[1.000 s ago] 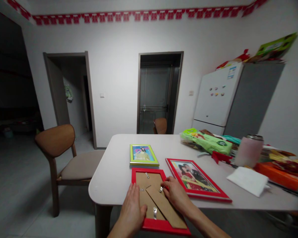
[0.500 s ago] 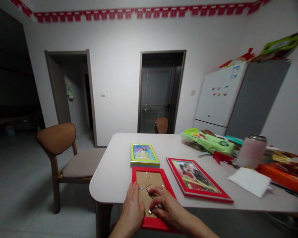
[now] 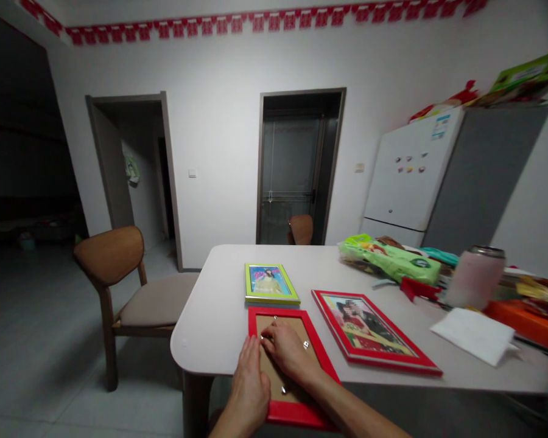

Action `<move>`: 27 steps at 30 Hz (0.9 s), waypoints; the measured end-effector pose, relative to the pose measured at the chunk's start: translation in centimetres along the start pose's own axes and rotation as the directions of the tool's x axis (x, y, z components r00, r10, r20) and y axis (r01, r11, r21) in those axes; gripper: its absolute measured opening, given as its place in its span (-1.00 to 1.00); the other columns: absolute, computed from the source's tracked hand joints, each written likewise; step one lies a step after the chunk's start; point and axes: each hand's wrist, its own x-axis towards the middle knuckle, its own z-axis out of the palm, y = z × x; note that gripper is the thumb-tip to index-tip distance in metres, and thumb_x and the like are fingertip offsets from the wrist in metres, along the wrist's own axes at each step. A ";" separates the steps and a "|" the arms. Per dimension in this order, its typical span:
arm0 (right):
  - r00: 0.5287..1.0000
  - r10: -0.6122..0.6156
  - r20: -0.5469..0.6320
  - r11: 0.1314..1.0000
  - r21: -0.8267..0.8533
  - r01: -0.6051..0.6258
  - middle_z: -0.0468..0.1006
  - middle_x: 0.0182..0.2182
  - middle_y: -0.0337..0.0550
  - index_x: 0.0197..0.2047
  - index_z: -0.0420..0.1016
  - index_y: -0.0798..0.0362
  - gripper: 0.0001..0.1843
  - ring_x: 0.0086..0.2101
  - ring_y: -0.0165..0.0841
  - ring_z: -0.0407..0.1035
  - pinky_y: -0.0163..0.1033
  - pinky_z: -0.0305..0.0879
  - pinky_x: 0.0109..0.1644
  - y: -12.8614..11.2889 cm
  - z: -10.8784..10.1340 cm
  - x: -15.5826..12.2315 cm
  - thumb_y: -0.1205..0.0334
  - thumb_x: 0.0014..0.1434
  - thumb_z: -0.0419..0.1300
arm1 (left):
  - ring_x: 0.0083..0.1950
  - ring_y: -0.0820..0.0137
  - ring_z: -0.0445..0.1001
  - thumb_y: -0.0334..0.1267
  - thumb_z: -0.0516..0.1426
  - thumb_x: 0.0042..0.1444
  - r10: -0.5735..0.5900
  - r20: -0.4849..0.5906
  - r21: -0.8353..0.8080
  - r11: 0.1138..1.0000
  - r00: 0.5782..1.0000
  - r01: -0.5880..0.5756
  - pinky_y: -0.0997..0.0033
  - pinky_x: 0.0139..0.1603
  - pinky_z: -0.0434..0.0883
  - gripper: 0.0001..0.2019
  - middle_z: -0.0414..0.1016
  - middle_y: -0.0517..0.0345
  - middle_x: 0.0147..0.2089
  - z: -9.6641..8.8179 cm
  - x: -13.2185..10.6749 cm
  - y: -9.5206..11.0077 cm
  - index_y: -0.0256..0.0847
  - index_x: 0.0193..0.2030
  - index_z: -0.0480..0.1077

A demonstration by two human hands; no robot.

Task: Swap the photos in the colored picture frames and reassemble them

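Note:
A red picture frame (image 3: 296, 415) lies face down at the table's near edge, its brown backing board (image 3: 272, 370) upward. My left hand (image 3: 247, 384) rests flat along the frame's left side, fingers stretched out. Over the upper left of the backing, my right hand (image 3: 287, 351) is curled, fingertips pinched at the left metal clip, which they mostly cover. Another metal clip (image 3: 305, 344) shows on the right side, and a lower clip (image 3: 284, 389) near the bottom. Beyond stands out a green frame (image 3: 272, 300) with a picture; to the right lies a second red frame (image 3: 393, 368), picture up.
On the table's (image 3: 214, 304) right side are a folded white tissue (image 3: 472, 334), a pink tumbler (image 3: 477, 277), a green package (image 3: 402, 261) and an orange box (image 3: 527, 322). A wooden chair (image 3: 112, 258) stands at the left; a fridge (image 3: 406, 176) is at the back right.
My right hand has moved up and left across the backing, from near the lower clip to the left clip. My left hand stays on the frame's left side. The view has shifted slightly.

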 end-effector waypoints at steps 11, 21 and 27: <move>0.978 0.192 -0.086 0.971 -0.126 -0.202 0.40 -0.28 -0.04 -0.22 0.45 0.00 -0.70 -0.21 -0.25 0.23 -0.24 0.09 -0.22 3.6 0.3 2.3 0.20 0.05 -0.05 | 0.23 0.41 -0.11 -0.59 -0.10 -0.27 -0.022 0.019 -0.013 1.000 1.000 0.023 0.46 0.21 -0.12 -0.32 -0.02 -0.01 0.21 -0.5 -0.2 0.8 -0.47 0.14 0.01; 0.999 0.036 0.037 0.999 0.005 -0.036 0.41 -0.31 -0.10 -0.26 0.44 0.03 -0.67 -0.28 -0.32 0.27 -0.32 0.12 -0.23 3.9 -3.7 -4.1 0.07 -0.08 0.06 | 0.22 0.42 -0.09 -0.58 -0.10 -0.22 -0.029 -0.005 -0.019 0.999 1.000 0.029 0.47 0.21 -0.12 -0.36 -0.02 -0.05 0.21 -0.3 -0.2 0.5 -0.50 0.13 0.00; 0.999 0.041 0.030 0.999 0.002 -0.041 0.41 -0.35 -0.11 -0.19 0.41 0.01 -0.62 -0.32 -0.33 0.29 -0.32 0.14 -0.24 3.0 -3.5 -5.9 0.22 -0.15 0.07 | 0.22 0.42 -0.08 -0.56 -0.09 -0.20 -0.047 -0.006 -0.010 0.999 0.999 0.047 0.49 0.20 -0.12 -0.38 -0.01 -0.06 0.21 -0.2 -0.1 0.7 -0.50 0.13 0.01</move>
